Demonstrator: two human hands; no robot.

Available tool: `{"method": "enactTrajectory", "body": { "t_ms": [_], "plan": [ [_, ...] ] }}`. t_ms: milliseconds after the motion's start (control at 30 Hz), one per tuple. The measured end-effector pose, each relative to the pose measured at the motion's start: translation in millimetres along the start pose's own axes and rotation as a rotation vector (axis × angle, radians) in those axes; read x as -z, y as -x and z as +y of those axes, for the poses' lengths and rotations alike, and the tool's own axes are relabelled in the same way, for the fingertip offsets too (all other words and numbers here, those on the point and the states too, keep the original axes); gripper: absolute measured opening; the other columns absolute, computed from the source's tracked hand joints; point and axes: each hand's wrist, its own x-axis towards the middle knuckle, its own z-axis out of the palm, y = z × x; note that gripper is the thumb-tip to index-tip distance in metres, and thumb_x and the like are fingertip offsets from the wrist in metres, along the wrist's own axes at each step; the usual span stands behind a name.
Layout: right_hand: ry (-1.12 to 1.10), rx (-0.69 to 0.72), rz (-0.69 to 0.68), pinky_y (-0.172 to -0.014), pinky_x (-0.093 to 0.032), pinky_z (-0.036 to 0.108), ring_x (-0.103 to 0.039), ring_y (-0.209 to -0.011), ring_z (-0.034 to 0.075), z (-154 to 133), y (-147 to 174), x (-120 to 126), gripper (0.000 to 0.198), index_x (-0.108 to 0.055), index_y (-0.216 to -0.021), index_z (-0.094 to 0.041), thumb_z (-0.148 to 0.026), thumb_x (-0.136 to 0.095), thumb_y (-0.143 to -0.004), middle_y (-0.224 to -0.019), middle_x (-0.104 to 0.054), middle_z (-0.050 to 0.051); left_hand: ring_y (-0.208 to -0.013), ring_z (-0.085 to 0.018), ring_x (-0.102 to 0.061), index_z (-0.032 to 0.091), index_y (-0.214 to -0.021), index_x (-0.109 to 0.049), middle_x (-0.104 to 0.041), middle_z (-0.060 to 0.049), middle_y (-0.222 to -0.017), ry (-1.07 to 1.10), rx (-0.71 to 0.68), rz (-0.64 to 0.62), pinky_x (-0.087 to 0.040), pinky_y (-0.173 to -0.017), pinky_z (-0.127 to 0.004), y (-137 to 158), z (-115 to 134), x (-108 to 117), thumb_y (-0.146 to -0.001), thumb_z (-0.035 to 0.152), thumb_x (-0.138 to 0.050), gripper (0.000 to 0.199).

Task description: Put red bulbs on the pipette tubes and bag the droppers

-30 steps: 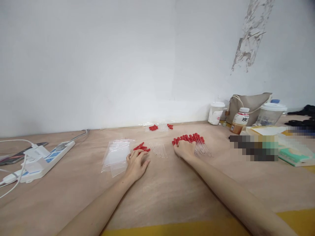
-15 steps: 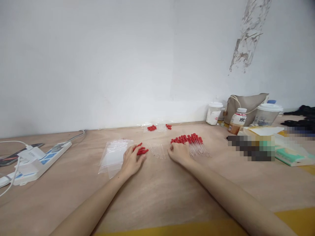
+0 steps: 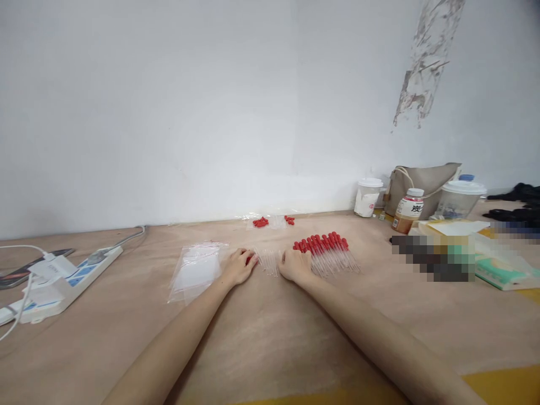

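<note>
My left hand [image 3: 239, 266] rests on the table with its fingers curled over red rubber bulbs [image 3: 248, 259], which show only in part. Between the hands lie several thin clear dropper tubes [image 3: 267, 263], side by side. At their right edge my right hand [image 3: 295, 265] is closed, fingertips down; whatever is in its pinch is hidden. Just beyond and right of it, a row of droppers with red bulbs [image 3: 327, 243] lies slanted, bulbs away from me. A stack of clear plastic bags [image 3: 196, 270] is left of my left hand.
By the wall, clear bags hold more red bulbs [image 3: 260, 222]. A white power strip [image 3: 71, 284] with cables and a phone [image 3: 29, 270] lie at left. To the right stand a paper cup [image 3: 368, 198], a bottle [image 3: 408, 211], a grey bag [image 3: 422, 183] and a tissue pack [image 3: 504, 267].
My right hand has moved left, away from the row of droppers to the clear tubes. My left hand has shifted right, and its fingers now cover most of the red bulbs.
</note>
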Motion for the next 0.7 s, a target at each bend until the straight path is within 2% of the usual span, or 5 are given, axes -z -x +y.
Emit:
{"method": "enactTrajectory", "body": {
  "t_ms": [167, 400, 500, 600, 700],
  "plan": [
    [0.005, 0.004, 0.000, -0.075, -0.025, 0.038, -0.059, -0.084, 0.025, 9.6, 5.3, 6.6, 0.029, -0.063, -0.080, -0.015, -0.032, -0.040, -0.078, -0.084, -0.066, 0.014, -0.093, -0.018, -0.053, 0.020, -0.095, -0.060, -0.056, -0.006, -0.096, 0.042, -0.064, 0.021, -0.039, -0.086, -0.030, 1.9, 16.8, -6.9, -0.087, 0.037, -0.036, 0.031],
    [0.022, 0.030, 0.053, -0.075, -0.025, 0.037, -0.058, -0.083, 0.024, 28.0, 17.4, 8.8, 0.021, -0.062, -0.079, -0.016, -0.026, -0.044, -0.075, -0.082, -0.066, 0.011, -0.094, -0.019, -0.053, 0.019, -0.096, -0.058, -0.054, -0.007, -0.098, 0.086, -0.114, 0.073, -0.041, -0.086, -0.033, 7.9, 37.8, -15.4, -0.086, 0.039, -0.039, 0.030],
    [0.042, 0.032, 0.084, -0.074, -0.026, 0.036, -0.059, -0.082, 0.024, 29.8, 20.8, 7.9, 0.022, -0.061, -0.079, -0.015, -0.025, -0.042, -0.077, -0.082, -0.066, 0.012, -0.101, -0.022, -0.051, 0.018, -0.102, -0.056, -0.050, -0.009, -0.106, 0.092, -0.104, 0.116, -0.039, -0.090, -0.036, 13.7, 37.7, -12.2, -0.079, 0.045, -0.049, 0.036],
    [0.099, 0.040, 0.068, -0.074, -0.025, 0.037, -0.060, -0.078, 0.024, 28.0, 21.7, 9.2, 0.020, -0.060, -0.082, -0.013, -0.019, -0.042, -0.076, -0.082, -0.065, 0.014, -0.111, -0.026, -0.044, 0.019, -0.106, -0.053, -0.046, -0.010, -0.112, 0.113, -0.153, 0.138, -0.037, -0.093, -0.039, 20.9, 33.4, -6.8, -0.069, 0.045, -0.061, 0.046],
    [0.126, 0.043, 0.042, -0.074, -0.025, 0.038, -0.060, -0.075, 0.024, 25.6, 22.0, 10.2, 0.020, -0.059, -0.084, -0.010, -0.011, -0.042, -0.073, -0.081, -0.065, 0.016, -0.110, -0.024, -0.045, 0.020, -0.102, -0.054, -0.043, -0.009, -0.114, 0.166, -0.226, 0.155, -0.038, -0.092, -0.038, 26.3, 30.5, -2.9, -0.071, 0.038, -0.061, 0.037]
  ]
}}
